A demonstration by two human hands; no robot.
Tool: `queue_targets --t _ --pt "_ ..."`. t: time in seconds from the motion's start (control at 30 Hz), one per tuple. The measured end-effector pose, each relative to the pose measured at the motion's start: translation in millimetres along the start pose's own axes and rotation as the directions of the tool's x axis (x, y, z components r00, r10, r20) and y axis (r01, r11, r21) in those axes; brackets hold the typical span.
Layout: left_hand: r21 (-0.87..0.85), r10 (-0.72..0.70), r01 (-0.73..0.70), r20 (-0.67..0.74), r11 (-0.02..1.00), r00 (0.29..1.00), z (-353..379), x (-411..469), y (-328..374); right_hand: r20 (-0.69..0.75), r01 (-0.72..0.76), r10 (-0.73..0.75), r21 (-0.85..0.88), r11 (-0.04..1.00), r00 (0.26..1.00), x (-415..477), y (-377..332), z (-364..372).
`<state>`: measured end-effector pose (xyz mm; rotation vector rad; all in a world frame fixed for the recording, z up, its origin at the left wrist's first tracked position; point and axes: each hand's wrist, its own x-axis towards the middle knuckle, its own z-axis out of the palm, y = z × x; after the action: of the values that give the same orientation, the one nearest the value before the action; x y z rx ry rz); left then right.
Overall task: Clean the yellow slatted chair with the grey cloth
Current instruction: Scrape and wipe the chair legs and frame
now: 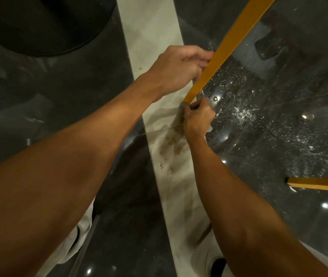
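Head view looks straight down past two bare forearms to the floor. Of the yellow slatted chair [229,43] only two parts show: one long bar that runs slanted from the top right down to the middle of the picture, and a short bar end [319,184] at the right edge, well apart from the first.

The left grip [179,66] is closed round the lower part of the long bar, with the fingers curled behind it. The right grip [198,116] sits just below the bar's lower tip. Its fingers are curled tight and pinch a small grey bit, the grey cloth [183,105], against that tip. Most of the cloth is hidden inside the hand.

Under the hands the dark glossy floor [59,96] is crossed by a pale stripe [151,37], which carries brownish spots near the right grip. White specks lie on the dark part to the right. A black round thing [39,23] fills the top left corner. At the bottom something white [75,242] shows, clothing or shoes, I cannot tell which.
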<state>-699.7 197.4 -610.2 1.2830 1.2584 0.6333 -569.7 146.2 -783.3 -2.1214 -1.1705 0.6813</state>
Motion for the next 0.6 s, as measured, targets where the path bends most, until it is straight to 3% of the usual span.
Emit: queue_targets --t 0.3,0.6 --pt "0.012 -0.004 0.004 0.001 1.0 1.0 0 -1 -1 0.007 -0.062 0.062 -0.029 0.998 0.998 -1 -9 2" --pt "0.187 0.009 -0.01 0.004 0.982 1.0 -4 -6 16 -0.181 0.165 -0.132 0.181 0.97 0.975 4 -56 -54"
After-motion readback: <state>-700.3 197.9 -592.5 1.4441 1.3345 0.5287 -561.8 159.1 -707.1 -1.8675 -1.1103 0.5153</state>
